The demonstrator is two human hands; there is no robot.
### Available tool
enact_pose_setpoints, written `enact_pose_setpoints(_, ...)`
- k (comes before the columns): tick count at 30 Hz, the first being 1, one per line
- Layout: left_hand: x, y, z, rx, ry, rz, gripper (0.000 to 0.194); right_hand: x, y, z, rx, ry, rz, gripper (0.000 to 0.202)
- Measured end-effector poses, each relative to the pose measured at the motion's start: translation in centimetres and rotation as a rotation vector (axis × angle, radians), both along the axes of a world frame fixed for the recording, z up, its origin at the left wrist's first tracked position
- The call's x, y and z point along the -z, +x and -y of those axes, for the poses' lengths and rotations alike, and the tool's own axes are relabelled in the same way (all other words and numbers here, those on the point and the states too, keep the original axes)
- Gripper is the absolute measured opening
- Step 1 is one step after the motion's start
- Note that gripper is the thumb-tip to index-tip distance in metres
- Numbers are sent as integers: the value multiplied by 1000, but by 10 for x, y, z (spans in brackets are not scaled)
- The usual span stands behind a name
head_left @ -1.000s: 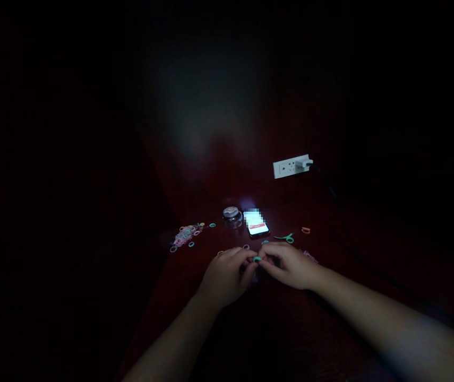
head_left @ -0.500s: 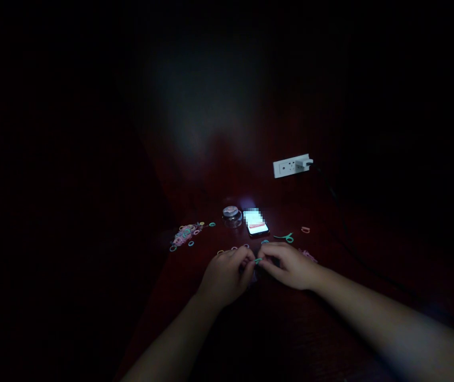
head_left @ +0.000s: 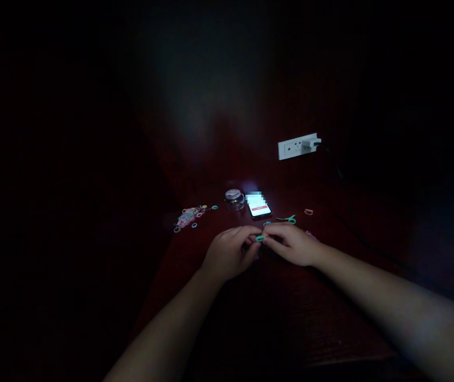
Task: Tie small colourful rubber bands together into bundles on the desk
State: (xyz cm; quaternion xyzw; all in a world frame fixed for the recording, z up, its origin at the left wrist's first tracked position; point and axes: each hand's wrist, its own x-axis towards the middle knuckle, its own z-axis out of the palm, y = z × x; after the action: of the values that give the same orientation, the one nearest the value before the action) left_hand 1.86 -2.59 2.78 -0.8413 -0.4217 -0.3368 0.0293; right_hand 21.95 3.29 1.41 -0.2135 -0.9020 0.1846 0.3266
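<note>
A small green hair tie [head_left: 260,239] sits between the fingertips of both hands, low over the dark red table. My left hand [head_left: 230,252] pinches it from the left, fingers curled. From the other side, my right hand [head_left: 293,244] grips it between thumb and forefinger. Just beyond my fingers lies a blue hair tie [head_left: 267,224]. A green looped band with a tail [head_left: 289,218] and a pink hair tie [head_left: 308,211] rest beyond my right hand. Some pinkish bands are partly hidden behind that hand.
A pile of mixed hair ties [head_left: 189,216] lies at the left. Behind my hands stand a small lidded clear jar [head_left: 233,199] and a phone with a lit screen [head_left: 259,207]. A white socket panel [head_left: 296,147] with a plugged-in charger is on the wall; its dark cable trails right.
The view has tipped down, so the table things appear higher. Both hands stay together, and the green hair tie now shows more as a loop between the fingertips.
</note>
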Motion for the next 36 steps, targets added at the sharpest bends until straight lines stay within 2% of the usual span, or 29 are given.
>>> enact_pose_setpoints(4,1,1,0,32,-44,60,14,-1,0,1,0,-20,-8,18)
enact_pose_setpoints(9,10,2,-7,50,-248,322,9,-1,-1,5,13,-29,-74,5)
enact_pose_setpoints(13,15,2,-11,43,-350,442,12,-1,-2,7,22,-5,-101,14)
enact_pose_setpoints(23,17,4,-14,97,-555,706,16,0,-4,6,-44,129,-129,16)
enact_pose_setpoints(27,17,4,-14,106,-575,733,17,-2,-4,7,-60,122,-108,17)
enact_pose_setpoints(32,18,3,-13,111,-570,717,17,-1,-4,6,3,139,-131,6)
enact_pose_setpoints(36,18,0,-11,137,-428,546,19,-3,-4,7,37,122,-139,7)
